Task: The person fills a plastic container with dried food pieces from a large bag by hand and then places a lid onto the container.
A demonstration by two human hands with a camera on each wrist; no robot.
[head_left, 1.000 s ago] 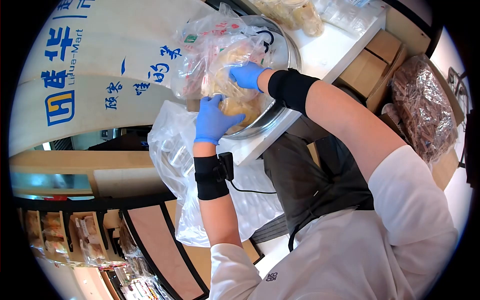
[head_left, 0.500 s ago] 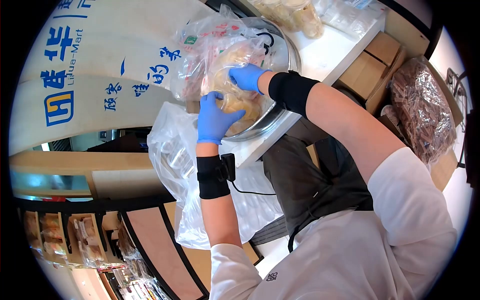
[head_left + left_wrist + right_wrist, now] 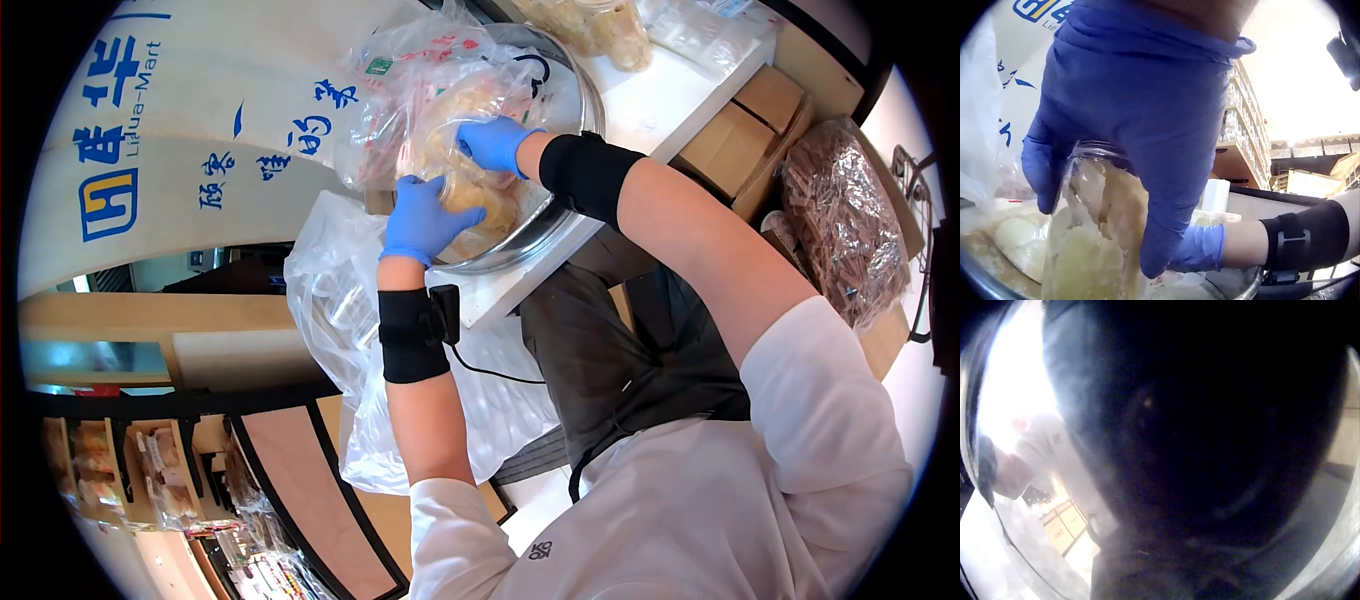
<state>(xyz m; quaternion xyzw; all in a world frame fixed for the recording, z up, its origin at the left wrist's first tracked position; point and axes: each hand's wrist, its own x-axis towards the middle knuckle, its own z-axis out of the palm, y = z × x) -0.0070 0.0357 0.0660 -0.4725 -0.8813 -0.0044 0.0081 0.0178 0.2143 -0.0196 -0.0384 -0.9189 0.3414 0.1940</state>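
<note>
My left hand [image 3: 425, 215], in a blue glove, grips a clear plastic jar [image 3: 1097, 231] round its top, thumb on one side and fingers on the other. Pale yellowish pieces show through the jar's wall. Beside it my gloved right hand [image 3: 493, 145] reaches down over the pale food [image 3: 450, 125] in a clear plastic bag [image 3: 400, 100] with red and green print. The right fingertips are hidden, and I cannot tell what they hold. Bag and jar are in a shiny metal basin [image 3: 592, 95]. Darkness fills most of the right wrist view.
Filled jars [image 3: 625, 40] and clear plastic packs [image 3: 700, 35] stand on the white table [image 3: 690, 95]. Cardboard boxes [image 3: 740, 130] and a wrapped bag of brown sticks [image 3: 845, 220] are at the right. A large translucent bag [image 3: 340, 270] hangs by the left arm. A printed panel [image 3: 200, 120] rises beyond the basin.
The left hand has shifted slightly up and left in the head view, still at the jar. The right hand stays over the food. The whole view has shifted a little.
</note>
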